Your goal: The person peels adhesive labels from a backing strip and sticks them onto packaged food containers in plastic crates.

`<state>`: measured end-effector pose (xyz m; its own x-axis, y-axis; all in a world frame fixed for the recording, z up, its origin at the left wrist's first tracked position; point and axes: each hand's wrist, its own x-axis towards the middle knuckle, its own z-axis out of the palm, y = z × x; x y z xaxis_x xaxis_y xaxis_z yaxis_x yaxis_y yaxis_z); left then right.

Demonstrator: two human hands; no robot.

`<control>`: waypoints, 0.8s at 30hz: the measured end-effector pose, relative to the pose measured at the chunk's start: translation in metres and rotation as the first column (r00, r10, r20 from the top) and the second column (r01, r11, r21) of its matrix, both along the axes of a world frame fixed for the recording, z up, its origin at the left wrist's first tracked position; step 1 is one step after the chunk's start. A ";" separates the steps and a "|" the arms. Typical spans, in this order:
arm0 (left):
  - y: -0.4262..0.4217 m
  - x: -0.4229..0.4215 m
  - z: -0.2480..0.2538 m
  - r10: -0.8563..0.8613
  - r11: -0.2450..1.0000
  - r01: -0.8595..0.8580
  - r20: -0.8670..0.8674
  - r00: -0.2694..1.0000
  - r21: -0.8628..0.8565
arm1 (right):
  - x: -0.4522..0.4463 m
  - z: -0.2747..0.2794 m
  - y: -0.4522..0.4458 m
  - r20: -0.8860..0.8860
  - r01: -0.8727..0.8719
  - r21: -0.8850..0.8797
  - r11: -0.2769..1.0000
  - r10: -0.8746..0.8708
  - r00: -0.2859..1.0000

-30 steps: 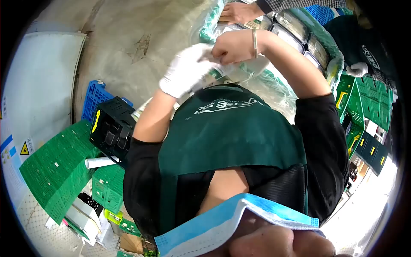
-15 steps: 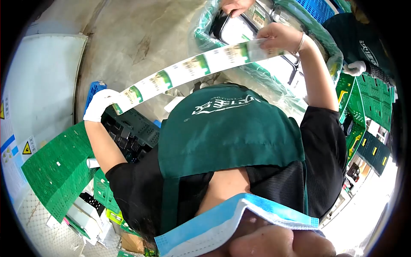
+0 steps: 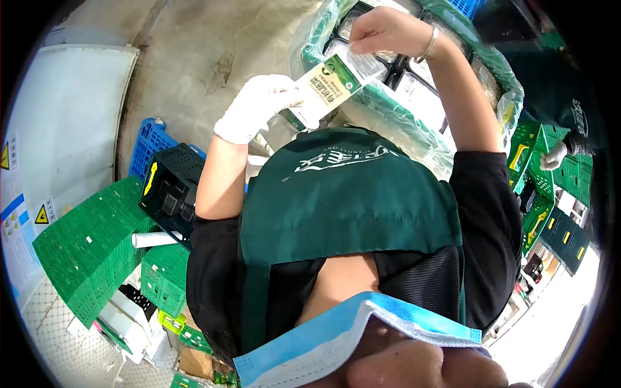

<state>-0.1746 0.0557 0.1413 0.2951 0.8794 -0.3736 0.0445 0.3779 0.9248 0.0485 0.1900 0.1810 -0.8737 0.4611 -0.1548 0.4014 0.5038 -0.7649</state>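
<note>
**Green-and-white printed plastic label strip (image 3: 328, 88) spans the gap between two hands**

At far left, a green perforated plastic crate (image 3: 94, 233) sits near a white paper-like roll (image 3: 155, 240). Next come a blue plastic crate (image 3: 147, 143) and, in front of it, a black plastic crate with a yellow handle (image 3: 169, 187).

The white-gloved left hand (image 3: 255, 110) is closed on the strip's lower end, above a dark green cloth apron (image 3: 356, 200). The strip slants upward to the bare right hand (image 3: 393, 32), which wears a pale bangle and has its thumb and fingers pinched together at the clear upper end. The two hands are apart, joined only by the strip.

Behind the right hand, black trays with clear tops (image 3: 417, 87) lie inside a clear, green-tinted plastic liner (image 3: 398, 113). At far right, another person's white-gloved hand (image 3: 554, 157) is near stacked green crates (image 3: 532, 216).
</note>
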 end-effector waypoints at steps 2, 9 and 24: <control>-0.002 0.002 -0.006 0.058 0.997 -0.059 0.028 0.998 0.041 | 0.008 -0.007 0.007 -0.174 0.153 0.034 0.988 -0.145 0.974; -0.006 0.038 0.001 0.342 0.939 -0.336 0.273 0.899 -0.071 | -0.012 -0.020 -0.085 -0.521 0.459 0.663 0.591 -0.075 0.850; 0.003 0.070 0.010 0.007 0.876 0.079 -0.178 0.984 0.476 | 0.129 -0.083 0.002 -0.316 0.848 -0.211 0.486 -0.855 0.412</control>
